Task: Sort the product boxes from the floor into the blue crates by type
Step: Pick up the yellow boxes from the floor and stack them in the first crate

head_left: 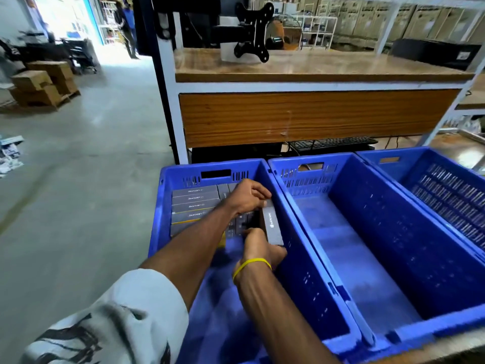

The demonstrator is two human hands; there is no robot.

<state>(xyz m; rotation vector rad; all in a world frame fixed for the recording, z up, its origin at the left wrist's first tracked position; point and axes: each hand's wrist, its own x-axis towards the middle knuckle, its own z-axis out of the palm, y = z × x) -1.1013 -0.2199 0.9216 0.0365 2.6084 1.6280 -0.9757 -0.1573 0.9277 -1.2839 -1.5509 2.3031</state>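
Three blue crates stand side by side. The left crate [168, 206] holds several dark grey product boxes [195, 203] stacked flat at its far end. Along its right wall stands one grey box [274, 227] on edge. My left hand [248, 198] grips the far end of that box, fingers curled over its top. My right hand [261, 249], with a yellow band on the wrist, holds its near end. The middle crate [367, 258] has nothing in it. The right crate [451, 195] is only partly in view.
A wooden workbench [315, 116] with a white metal frame stands just behind the crates, a black monitor mount [253, 32] on it. Cardboard cartons on a pallet [43, 85] sit far left on the concrete floor. Loose packs [10, 153] lie at the left edge.
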